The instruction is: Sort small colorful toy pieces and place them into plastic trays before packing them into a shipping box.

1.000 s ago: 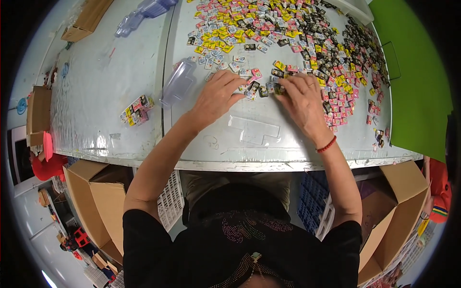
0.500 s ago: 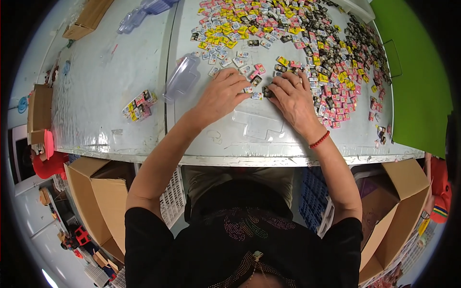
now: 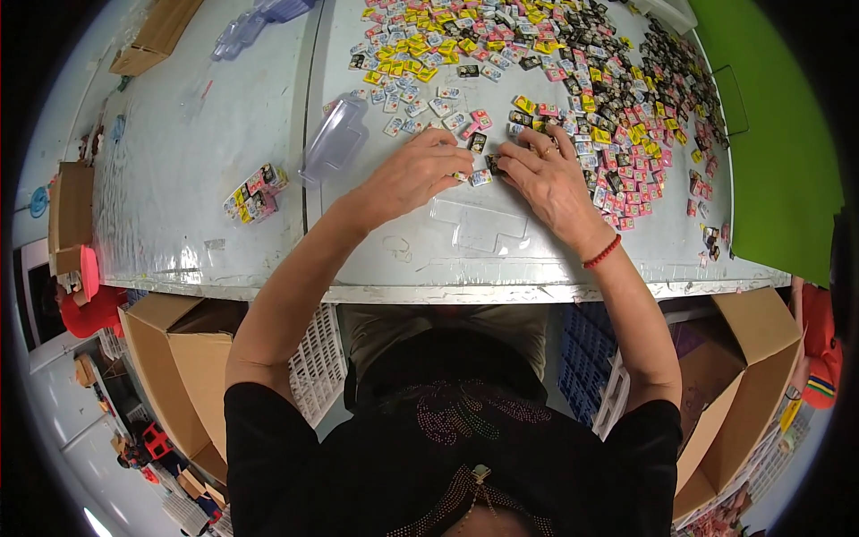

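Small printed blocks, like sleeved erasers in white, pink, yellow and black, lie loose over the white table. My left hand is closed, its thumb and fingers at a small light block. Just right of it a white block lies on the table. My right hand, with a ring and red bead bracelet, has its fingers bent down at a black block; its fingertips are partly hidden. Between my forearms lies a flat clear plastic tray.
A clear plastic shell lies left of my left hand. Further left sits a packed cluster of blocks. More clear shells are at the back. Cardboard boxes stand below the table edge. A green panel borders the right.
The view has shifted slightly. My left hand has moved a little to the right, its fingertips closing on a small block. My right hand stays by the black block.
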A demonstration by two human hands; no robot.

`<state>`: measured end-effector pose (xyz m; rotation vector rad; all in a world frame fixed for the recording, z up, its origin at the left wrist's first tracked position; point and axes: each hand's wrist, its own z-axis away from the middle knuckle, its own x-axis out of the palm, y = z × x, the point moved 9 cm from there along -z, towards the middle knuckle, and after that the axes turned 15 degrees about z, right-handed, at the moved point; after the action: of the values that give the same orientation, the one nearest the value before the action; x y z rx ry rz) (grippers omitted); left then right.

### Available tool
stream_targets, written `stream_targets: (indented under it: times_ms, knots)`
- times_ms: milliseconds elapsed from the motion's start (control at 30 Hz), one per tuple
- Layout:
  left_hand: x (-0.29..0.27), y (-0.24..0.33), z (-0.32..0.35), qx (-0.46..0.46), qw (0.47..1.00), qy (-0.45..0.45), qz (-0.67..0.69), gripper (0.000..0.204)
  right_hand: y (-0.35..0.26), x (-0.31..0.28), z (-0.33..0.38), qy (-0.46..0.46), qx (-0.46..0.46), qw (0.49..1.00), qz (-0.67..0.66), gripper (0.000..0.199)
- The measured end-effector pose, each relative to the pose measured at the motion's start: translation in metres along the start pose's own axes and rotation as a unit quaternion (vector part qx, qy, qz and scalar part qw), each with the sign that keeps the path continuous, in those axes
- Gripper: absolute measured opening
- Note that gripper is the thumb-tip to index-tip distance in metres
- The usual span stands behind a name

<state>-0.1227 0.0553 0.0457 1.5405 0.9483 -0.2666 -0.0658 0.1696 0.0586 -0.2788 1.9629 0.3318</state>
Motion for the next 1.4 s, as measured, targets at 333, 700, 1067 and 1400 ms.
stream_targets:
  times_ms: [333,700,1067,1400]
  knots:
    - [0.009,0.002,-0.006,0.005,0.999,0.000,0.050,0.031,0.006,-0.001,0.010,-0.010,0.015,0.998,-0.055,0.020]
    - [0.020,0.003,-0.013,0.029,0.996,0.066,0.058,0.018,0.005,-0.004,0.025,-0.018,0.059,0.995,-0.080,0.024]
    - [-0.036,-0.015,-0.011,-0.047,0.988,0.146,-0.015,0.017,0.014,-0.008,-0.001,0.036,0.098,0.990,-0.095,0.021]
    - [-0.019,-0.023,-0.034,0.046,0.994,0.070,-0.066,0.024,0.007,0.027,-0.043,-0.015,0.137,0.990,-0.011,0.018]
